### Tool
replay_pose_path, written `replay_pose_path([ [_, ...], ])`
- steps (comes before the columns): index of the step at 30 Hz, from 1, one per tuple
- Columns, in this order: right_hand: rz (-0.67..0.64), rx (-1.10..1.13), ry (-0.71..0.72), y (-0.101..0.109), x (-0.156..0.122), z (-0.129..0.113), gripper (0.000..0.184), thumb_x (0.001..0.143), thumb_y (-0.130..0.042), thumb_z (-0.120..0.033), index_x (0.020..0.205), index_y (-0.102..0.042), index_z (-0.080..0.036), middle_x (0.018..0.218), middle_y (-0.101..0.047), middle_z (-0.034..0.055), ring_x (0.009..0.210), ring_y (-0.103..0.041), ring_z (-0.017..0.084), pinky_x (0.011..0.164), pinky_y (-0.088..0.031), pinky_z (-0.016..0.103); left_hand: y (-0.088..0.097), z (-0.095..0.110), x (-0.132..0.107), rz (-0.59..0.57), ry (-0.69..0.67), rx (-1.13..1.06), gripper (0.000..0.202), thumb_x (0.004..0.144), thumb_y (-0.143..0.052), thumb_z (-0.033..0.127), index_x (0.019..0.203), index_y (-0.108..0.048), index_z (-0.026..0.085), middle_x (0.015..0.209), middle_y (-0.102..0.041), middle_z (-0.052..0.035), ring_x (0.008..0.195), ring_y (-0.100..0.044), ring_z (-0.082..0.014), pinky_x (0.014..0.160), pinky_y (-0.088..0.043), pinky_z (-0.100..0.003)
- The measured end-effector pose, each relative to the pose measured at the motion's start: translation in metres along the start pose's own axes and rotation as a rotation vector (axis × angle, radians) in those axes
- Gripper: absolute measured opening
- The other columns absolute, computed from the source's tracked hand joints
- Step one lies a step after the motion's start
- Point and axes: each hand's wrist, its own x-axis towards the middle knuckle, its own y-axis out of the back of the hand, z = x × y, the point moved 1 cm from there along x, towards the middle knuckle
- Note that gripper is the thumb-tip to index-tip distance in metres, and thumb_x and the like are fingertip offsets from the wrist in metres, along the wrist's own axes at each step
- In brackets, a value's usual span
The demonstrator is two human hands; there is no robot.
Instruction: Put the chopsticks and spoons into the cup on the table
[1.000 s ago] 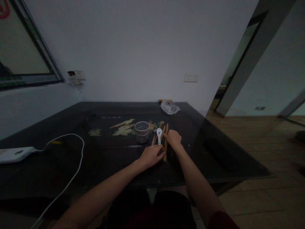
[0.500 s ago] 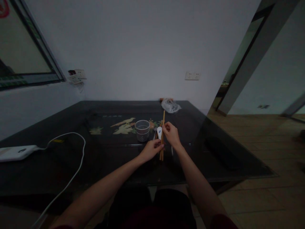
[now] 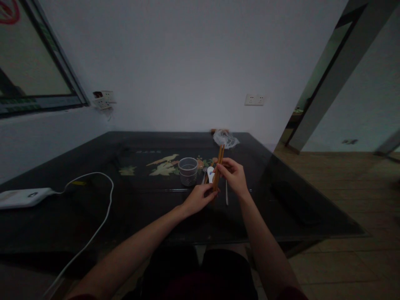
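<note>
Both my hands are closed around a small bundle of wooden chopsticks (image 3: 218,166), tilted with their upper ends pointing away from me. My right hand (image 3: 233,175) pinches the bundle around its middle. Around the lower end are the fingers of my left hand (image 3: 201,197). A white spoon (image 3: 210,173) with a blue mark shows just beyond my left fingers; whether they touch it I cannot tell. Beside it lies a metal spoon (image 3: 204,171), partly hidden. Left of these stands a clear plastic cup (image 3: 188,171). A thin light-coloured utensil (image 3: 226,193) lies on the table under my right wrist.
The dark glossy table (image 3: 150,216) has a bird and flower picture. A crumpled plastic bag (image 3: 225,138) lies near the wall. At the left are a white power bank (image 3: 25,197) and its cable (image 3: 108,200). A dark flat object (image 3: 295,202) lies at the right.
The chopsticks have been drawn together and raised, their lower ends now in my left fingers. My right hand has shifted slightly right. The view has turned a little.
</note>
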Motion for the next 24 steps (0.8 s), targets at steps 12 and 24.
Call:
replay_pose_path([
  [12, -0.105, -0.096, 0.071, 0.0035, -0.0065, 0.0011, 0.023, 0.074, -0.067, -0.041, 0.079, -0.065, -0.019, 0.074, -0.066, 0.0028, 0.068, -0.063, 0.016, 0.063, -0.051, 0.027, 0.0049, -0.0017, 0.0005, 0.186, -0.079, 0.136, 0.018, 0.083, -0.057, 0.031, 0.088, -0.063, 0.015, 0.079, -0.063, -0.0025, 0.071, -0.057, -0.0139, 0.066, -0.045, -0.024],
  [24, -0.102, -0.155, 0.087, 0.0057, -0.0076, -0.0034, 0.022, 0.073, -0.067, -0.041, 0.079, -0.068, -0.019, 0.078, -0.068, 0.0041, 0.069, -0.063, 0.017, 0.059, -0.051, 0.026, 0.0064, -0.0006, -0.0012, 0.197, -0.093, 0.089, 0.018, 0.082, -0.06, 0.032, 0.087, -0.066, 0.016, 0.083, -0.066, -0.0039, 0.075, -0.06, -0.0154, 0.068, -0.047, -0.025],
])
